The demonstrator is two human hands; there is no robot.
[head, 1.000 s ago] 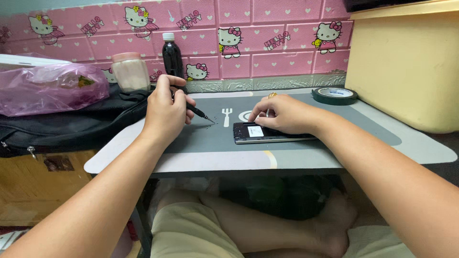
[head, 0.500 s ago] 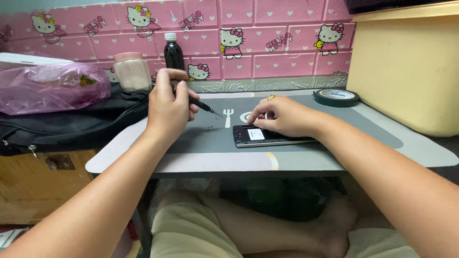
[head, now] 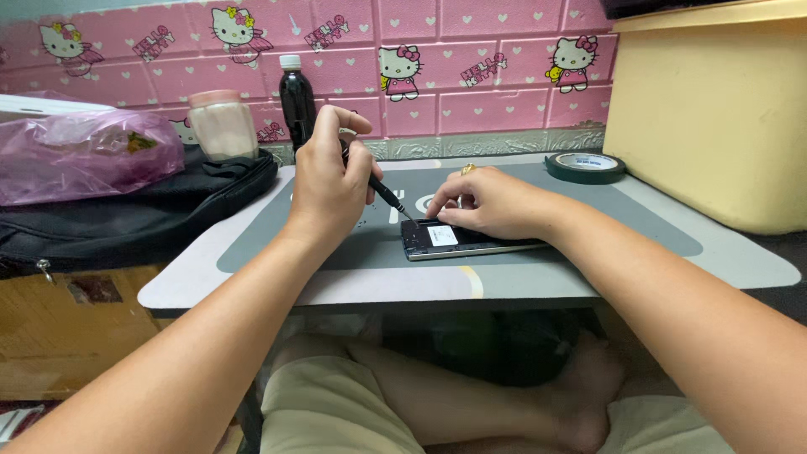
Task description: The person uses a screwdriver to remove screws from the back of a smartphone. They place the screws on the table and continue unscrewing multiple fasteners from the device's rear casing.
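A black phone (head: 454,239) with its back off lies on the small grey table (head: 588,273). My right hand (head: 492,202) rests on its far edge and presses it down. My left hand (head: 329,181) grips a thin black screwdriver (head: 389,195), held slanted with the tip at the phone's upper left corner. Part of the phone is hidden under my right hand.
A roll of dark tape (head: 585,166) lies at the table's back right, beside a yellow box (head: 714,109). A dark bottle (head: 296,99) and a jar (head: 222,124) stand by the pink wall. A black bag (head: 126,219) with a purple plastic bag (head: 84,155) sits at left.
My left hand has brought the screwdriver down and to the right, from hovering over the table to its tip at the phone's corner. My right hand has stayed on the phone.
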